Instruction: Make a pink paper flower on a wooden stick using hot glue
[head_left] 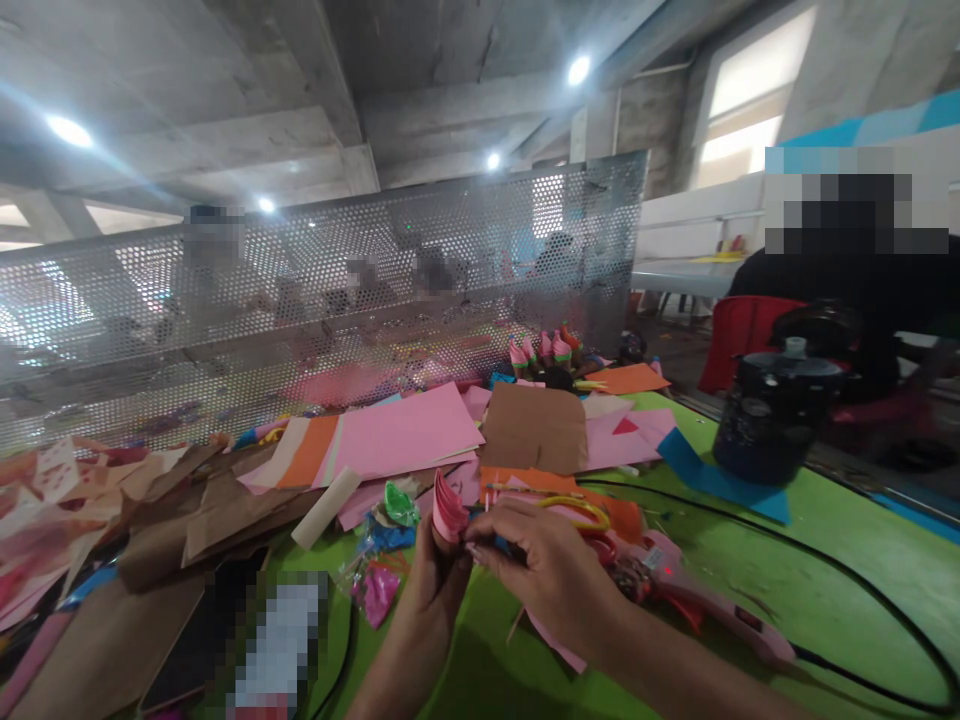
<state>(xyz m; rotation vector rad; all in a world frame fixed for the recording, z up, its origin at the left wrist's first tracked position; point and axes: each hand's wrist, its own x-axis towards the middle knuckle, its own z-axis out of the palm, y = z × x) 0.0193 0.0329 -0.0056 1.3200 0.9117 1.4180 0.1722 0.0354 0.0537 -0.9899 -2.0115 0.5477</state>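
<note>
My left hand (439,585) is closed around the base of a folded pink paper piece (448,505) that stands up like a fan of petals. My right hand (544,570) pinches at the same piece from the right, fingers pressed together near a blue bit at its base. Both hands hover over the green table (750,560), close to my body. A pink glue gun (697,600) lies just right of my right hand, with yellow-handled scissors (577,508) behind it.
Sheets of pink, orange and brown paper (409,430) cover the table's middle and left. Finished paper flowers (544,350) stand by a perforated metal screen (337,290). A black jar (772,415) sits at right, a black cable (825,560) crosses the table, and a person sits beyond.
</note>
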